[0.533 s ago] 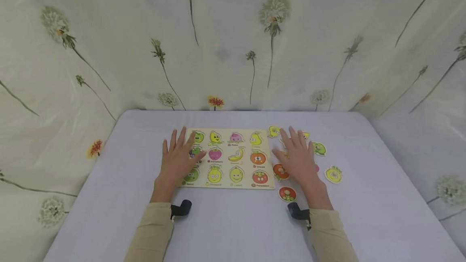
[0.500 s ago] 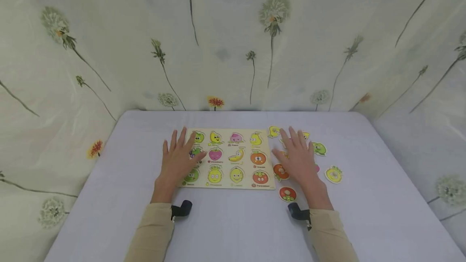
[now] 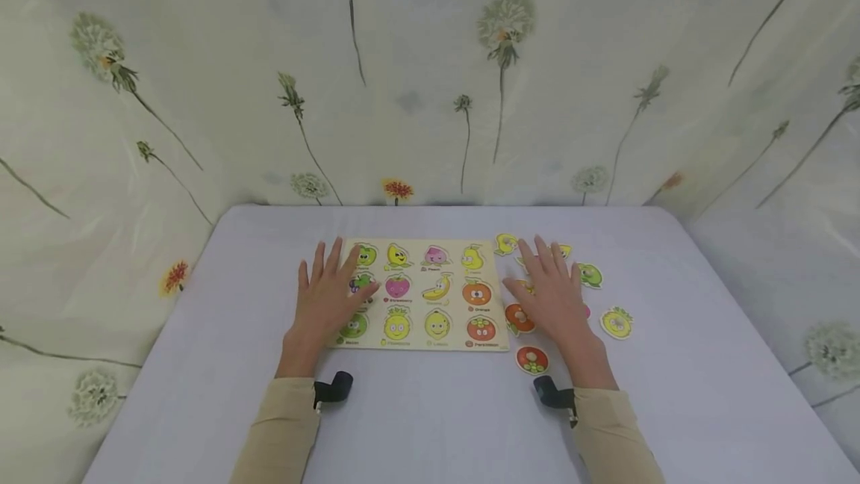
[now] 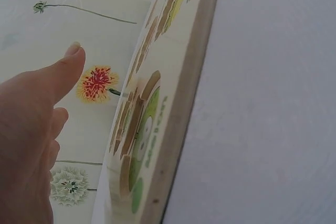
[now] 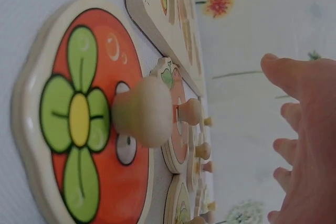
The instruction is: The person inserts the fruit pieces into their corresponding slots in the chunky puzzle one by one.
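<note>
A wooden fruit puzzle board [image 3: 416, 305] lies flat on the table, printed with rows of cartoon fruits in cut recesses. My left hand [image 3: 325, 301] is spread over its left edge, covering part of the leftmost column. Fingers straight, my right hand [image 3: 552, 296] is spread over a group of loose knobbed pieces right of the board and hides some of them. Neither hand holds anything; whether they touch what lies beneath is unclear. Around the right hand lie a red persimmon piece [image 3: 533, 360], an orange piece [image 3: 520, 318], a pineapple piece [image 3: 616, 323] and a green piece [image 3: 590, 275].
A yellow piece [image 3: 505, 244] lies by the board's top right corner. The white-covered table [image 3: 430, 424] ends at the back against a dandelion-print cloth [image 3: 416, 58]. In the right wrist view, the persimmon piece's round wooden knob [image 5: 144, 113] stands up in the foreground.
</note>
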### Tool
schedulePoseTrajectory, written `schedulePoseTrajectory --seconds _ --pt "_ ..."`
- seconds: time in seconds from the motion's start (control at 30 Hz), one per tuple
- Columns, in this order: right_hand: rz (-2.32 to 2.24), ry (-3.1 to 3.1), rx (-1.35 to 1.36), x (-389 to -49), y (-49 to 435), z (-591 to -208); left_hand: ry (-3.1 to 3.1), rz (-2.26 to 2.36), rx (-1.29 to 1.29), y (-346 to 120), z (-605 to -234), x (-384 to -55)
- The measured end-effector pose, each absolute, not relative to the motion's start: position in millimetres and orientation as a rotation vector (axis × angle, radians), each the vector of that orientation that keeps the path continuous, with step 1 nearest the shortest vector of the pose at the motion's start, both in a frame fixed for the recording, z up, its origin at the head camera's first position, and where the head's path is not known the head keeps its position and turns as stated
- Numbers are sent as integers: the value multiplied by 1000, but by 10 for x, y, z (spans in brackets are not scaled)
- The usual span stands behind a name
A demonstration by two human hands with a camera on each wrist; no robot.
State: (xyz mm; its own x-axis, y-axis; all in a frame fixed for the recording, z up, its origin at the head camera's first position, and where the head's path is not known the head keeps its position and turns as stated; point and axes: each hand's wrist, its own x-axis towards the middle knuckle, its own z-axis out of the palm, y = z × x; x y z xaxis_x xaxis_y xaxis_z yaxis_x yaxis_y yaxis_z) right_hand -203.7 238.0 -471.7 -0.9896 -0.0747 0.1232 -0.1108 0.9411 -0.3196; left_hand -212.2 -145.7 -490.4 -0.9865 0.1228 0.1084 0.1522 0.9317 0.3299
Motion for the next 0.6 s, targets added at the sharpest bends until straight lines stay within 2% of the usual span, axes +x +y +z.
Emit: schedulePoseTrajectory --seconds 0.6 --pt "564 -2997 197 -2022 2297 -4685 -3039 -543 -237 -1463 -4864 -2096"
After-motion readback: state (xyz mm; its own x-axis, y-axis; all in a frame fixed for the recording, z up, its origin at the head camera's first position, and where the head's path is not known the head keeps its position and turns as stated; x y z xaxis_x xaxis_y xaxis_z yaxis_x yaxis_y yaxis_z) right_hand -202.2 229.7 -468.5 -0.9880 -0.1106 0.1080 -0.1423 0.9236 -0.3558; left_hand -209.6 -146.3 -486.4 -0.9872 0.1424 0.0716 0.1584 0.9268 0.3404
